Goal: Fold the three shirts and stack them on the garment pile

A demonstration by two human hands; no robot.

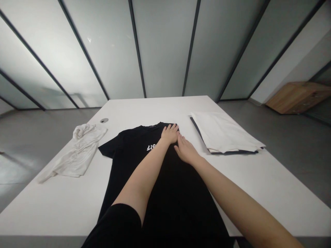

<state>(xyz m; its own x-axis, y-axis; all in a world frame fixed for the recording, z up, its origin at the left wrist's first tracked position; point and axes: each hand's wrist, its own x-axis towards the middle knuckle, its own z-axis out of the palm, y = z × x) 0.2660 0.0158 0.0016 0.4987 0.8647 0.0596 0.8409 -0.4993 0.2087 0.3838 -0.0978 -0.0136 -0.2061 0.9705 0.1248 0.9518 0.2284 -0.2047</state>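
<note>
Left hand and right hand: laid flat, grasping nothing.
Black T-shirt beneath: long axis runs near-to-far, collar pointing away.

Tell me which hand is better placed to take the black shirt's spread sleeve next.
Probably the left hand: on the shirt, it lies nearer that sleeve than the right hand does.

Black T-shirt is matt cloth, white folded cloth looks pretty smooth, crumpled white garment is super wrinkly fabric. Table's smooth, glass panels look frosted, cabinet's grainy wood, floor's a bit shiny.
</note>
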